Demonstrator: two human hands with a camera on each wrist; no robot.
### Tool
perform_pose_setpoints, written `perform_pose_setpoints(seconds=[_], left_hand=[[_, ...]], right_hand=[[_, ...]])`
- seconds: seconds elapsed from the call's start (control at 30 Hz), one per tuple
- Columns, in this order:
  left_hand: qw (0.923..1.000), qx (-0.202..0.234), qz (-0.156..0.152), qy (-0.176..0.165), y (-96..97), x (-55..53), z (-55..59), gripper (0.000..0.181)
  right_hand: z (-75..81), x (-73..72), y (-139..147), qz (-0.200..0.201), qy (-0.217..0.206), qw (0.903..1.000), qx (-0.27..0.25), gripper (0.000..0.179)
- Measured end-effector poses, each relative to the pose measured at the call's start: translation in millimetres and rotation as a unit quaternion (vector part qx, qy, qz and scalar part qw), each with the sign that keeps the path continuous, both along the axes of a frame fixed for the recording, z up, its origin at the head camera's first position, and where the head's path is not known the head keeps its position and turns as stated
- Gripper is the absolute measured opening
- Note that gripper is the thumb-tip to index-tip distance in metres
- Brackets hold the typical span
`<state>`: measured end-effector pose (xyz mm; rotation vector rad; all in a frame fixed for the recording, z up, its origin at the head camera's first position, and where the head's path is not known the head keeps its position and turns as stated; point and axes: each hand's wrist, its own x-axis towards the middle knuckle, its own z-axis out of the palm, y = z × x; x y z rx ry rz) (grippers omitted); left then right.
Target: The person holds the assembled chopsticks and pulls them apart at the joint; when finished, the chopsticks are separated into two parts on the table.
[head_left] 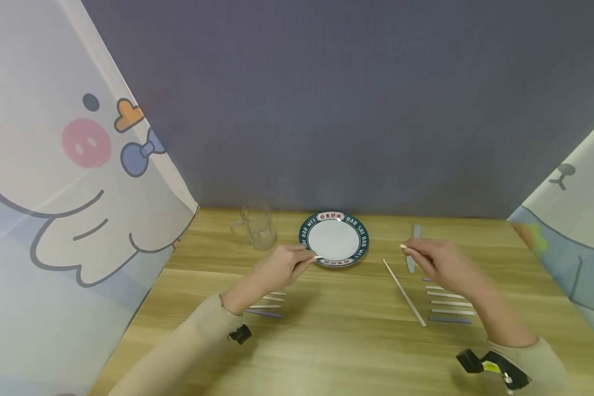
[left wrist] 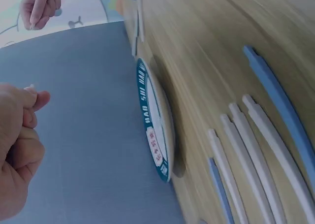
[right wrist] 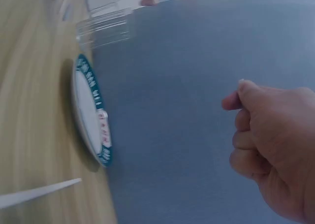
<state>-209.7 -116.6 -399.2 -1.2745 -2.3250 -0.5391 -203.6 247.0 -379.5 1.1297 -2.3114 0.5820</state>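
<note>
My left hand (head_left: 284, 265) is raised in front of the green-rimmed white plate (head_left: 334, 240), its thumb and forefinger pinching a small white piece (head_left: 318, 257). Over on the right, my right hand (head_left: 443, 265) pinches another small white piece (head_left: 403, 246) between thumb and forefinger, overlapping a grey knife-shaped strip (head_left: 411, 263) in the head view. Both wrist views show the hands held above the table, the other fingers curled in. Most of each piece is hidden by the fingertips, so I cannot tell its kind.
A clear glass mug (head_left: 260, 228) stands left of the plate. One long pale stick (head_left: 404, 292) lies slanted right of centre. Several short white and blue sticks lie in rows under the left forearm (left wrist: 261, 155) and beside the right one (head_left: 450, 312). A dark panel (head_left: 326, 110) rises behind the table.
</note>
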Motion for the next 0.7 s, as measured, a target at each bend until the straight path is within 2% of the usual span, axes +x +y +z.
perform_pose_setpoints(seconds=[0.13,0.23,0.4,0.6,0.7], left_hand=[[0.9999,0.000,-0.003,-0.013,-10.1,-1.7,3.3,0.014],[0.9990,0.011,-0.004,-0.044,-16.0,0.1,-2.1,0.016],[0.9945,0.009,0.005,-0.104,-34.5,10.6,-14.6,0.021],[0.9855,-0.035,0.027,-0.164,-57.9,28.3,-28.0,0.024],[0.9812,-0.062,0.028,-0.181,-67.8,36.1,-33.3,0.021]], right_hand=[[7.8,-0.4,17.8,0.011,-0.012,0.9998,0.012,0.025],[3.4,3.5,26.8,0.023,-0.028,0.9992,0.019,0.032],[-13.3,16.8,48.3,0.013,-0.051,0.9982,0.030,0.030],[-37.6,30.6,73.3,-0.003,-0.049,0.9972,0.057,0.027],[-45.5,37.1,83.2,-0.009,-0.052,0.9967,0.061,0.033]])
